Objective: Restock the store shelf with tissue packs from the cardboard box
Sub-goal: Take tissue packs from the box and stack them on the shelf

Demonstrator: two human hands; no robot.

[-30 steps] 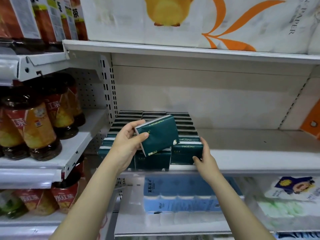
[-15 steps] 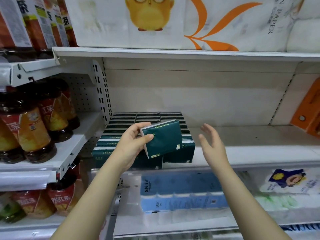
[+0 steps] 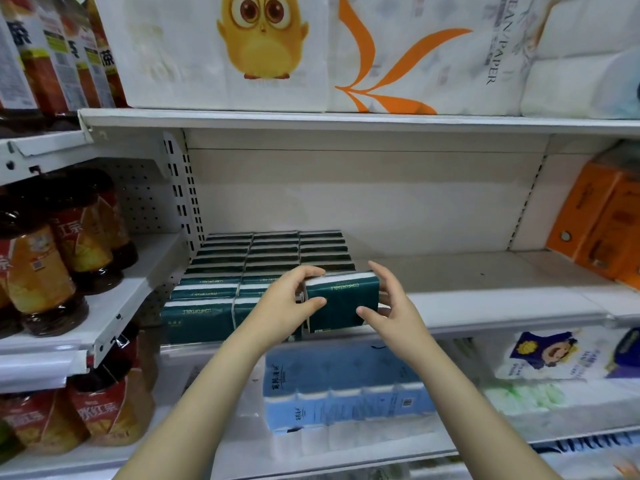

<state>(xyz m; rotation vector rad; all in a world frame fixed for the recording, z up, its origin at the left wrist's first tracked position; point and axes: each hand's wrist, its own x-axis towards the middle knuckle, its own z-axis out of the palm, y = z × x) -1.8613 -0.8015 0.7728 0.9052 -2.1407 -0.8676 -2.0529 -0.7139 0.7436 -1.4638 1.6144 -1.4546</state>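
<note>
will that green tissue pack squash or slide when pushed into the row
Probably light: the left hand and right hand hold the tissue pack with fingers only. Its soft film wrap likely slides easily on the smooth shelf. Flat-sided, so unlikely to roll.

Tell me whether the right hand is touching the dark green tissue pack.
Touching. The head view shows the right hand with its thumb on the front of the tissue pack, fingers behind its right end.
</note>
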